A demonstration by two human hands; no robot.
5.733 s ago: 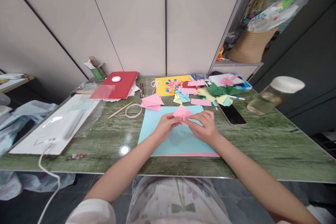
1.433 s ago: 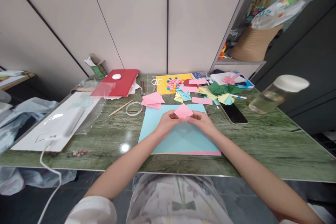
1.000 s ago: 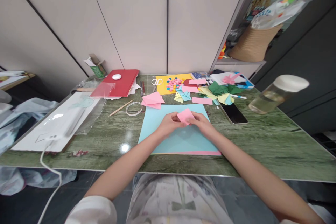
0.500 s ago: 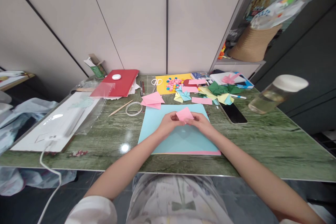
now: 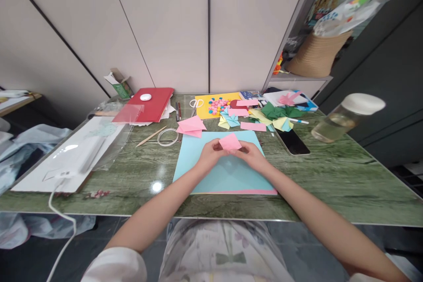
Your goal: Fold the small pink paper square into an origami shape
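Observation:
A small folded piece of pink paper (image 5: 230,142) is held up between my two hands, its flat face towards me. My left hand (image 5: 211,153) pinches its left and lower edge. On the opposite side, my right hand (image 5: 251,155) grips it with thumb and fingers. Both hands are over a light blue sheet (image 5: 224,178), which lies on a stack with a pink edge showing at the bottom. More folded pink paper (image 5: 191,126) lies just beyond the blue sheet's top left corner.
Behind the sheet are scissors (image 5: 196,104), pompom-like bits (image 5: 218,106) and green folded paper (image 5: 280,111). At right sit a phone (image 5: 294,142) and a bottle (image 5: 343,119). Leftward lie a tape roll (image 5: 168,137), a pointed wooden stick (image 5: 151,136) and a red folder (image 5: 148,103).
The pink paper has tilted a little and shifted slightly left between my fingers. Both hands still hold it, and the things on the table stay where they were.

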